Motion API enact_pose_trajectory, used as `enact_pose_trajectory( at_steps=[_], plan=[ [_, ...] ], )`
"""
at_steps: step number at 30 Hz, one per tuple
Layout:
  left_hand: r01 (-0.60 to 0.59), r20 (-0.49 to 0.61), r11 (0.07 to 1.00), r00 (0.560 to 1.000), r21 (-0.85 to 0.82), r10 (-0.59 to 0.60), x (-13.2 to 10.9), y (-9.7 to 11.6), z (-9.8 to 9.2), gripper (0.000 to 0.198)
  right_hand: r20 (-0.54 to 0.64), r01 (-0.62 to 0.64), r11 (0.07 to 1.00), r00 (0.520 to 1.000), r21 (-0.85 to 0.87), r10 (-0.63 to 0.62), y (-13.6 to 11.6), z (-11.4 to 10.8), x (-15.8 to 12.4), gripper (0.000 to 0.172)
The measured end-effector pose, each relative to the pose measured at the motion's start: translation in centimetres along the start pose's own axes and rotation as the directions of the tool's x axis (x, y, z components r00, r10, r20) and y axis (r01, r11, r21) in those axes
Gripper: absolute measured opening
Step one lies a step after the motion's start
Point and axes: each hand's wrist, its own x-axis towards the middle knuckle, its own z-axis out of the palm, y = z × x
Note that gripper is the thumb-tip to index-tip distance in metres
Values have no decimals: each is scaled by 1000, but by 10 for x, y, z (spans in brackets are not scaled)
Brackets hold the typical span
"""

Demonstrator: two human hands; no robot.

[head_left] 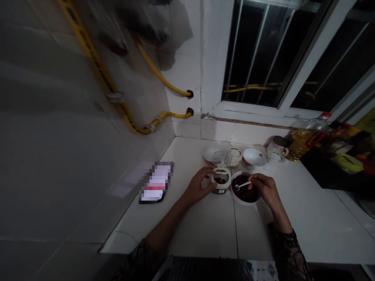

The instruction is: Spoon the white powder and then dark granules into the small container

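My left hand point(201, 186) is closed around the near-left side of a small seasoning jar point(221, 186), which stands on the counter with a cream rim and dark contents. Between the fingers of my right hand point(265, 188) is a small white spoon point(243, 185), its scoop pointing left. The spoon is over a white bowl point(245, 202) of dark, reddish-brown food, just right of the jar. Whether the scoop carries anything is too small to tell.
Behind the jar are a clear glass lid point(222, 158), a second jar point(234, 157) and a white bowl point(254, 157). A phone point(156, 182) lies by the left wall. An oil bottle point(301, 138) and a dark box point(319, 168) stand right. Yellow pipes point(129, 113) run along the wall.
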Motion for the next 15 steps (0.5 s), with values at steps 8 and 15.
enact_pose_trajectory(
  at_steps=[8,15],
  plan=[
    [18,-4,1000,1000,-3,-18,0,1,0,31,-70,-37,998,997,60,41,-8,-3,1,28],
    [18,-8,1000,1000,-1,-18,0,1,1,31,-130,24,999,991,-39,-29,-1,-6,3,24]
  ],
)
